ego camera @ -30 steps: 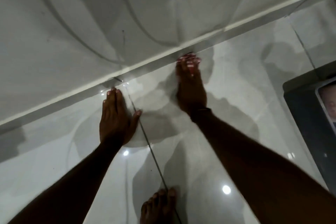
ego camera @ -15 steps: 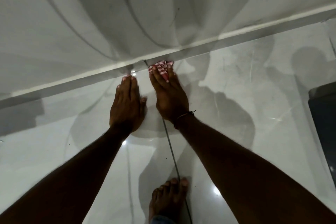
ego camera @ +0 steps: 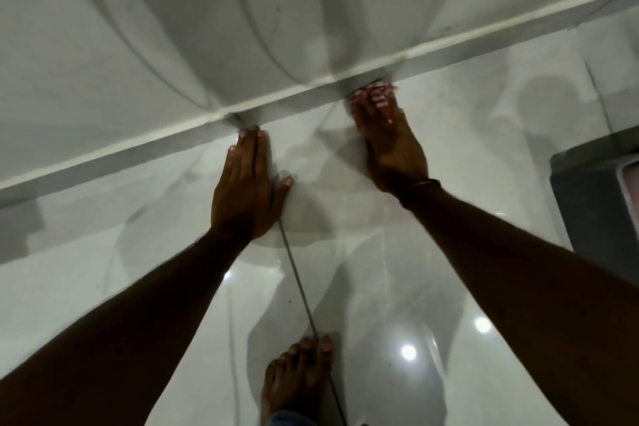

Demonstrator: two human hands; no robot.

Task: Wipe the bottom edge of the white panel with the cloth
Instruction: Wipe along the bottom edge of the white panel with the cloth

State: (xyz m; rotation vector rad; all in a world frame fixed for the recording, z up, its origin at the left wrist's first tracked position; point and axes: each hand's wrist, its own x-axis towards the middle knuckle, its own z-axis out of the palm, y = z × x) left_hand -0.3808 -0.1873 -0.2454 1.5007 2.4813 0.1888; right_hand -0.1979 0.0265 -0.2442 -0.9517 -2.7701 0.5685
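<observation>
The white panel [ego camera: 173, 45] fills the upper half of the view, and its bottom edge [ego camera: 276, 95] runs diagonally from lower left to upper right above the glossy floor. My right hand [ego camera: 390, 145] presses a red-and-white cloth [ego camera: 377, 97] against that edge; only the cloth's front shows past my fingertips. My left hand [ego camera: 247, 190] lies flat on the floor tile, fingers together, fingertips touching the shadowed gap under the edge. It holds nothing.
A dark box-like object [ego camera: 601, 197] stands on the floor at the right. My bare foot [ego camera: 297, 377] rests on a tile joint [ego camera: 297, 273] near the bottom. The glossy white floor tiles [ego camera: 397, 252] reflect ceiling lights.
My right hand with the cloth has slid to the right along the bottom edge, away from my left hand. The left hand stays flat on the floor.
</observation>
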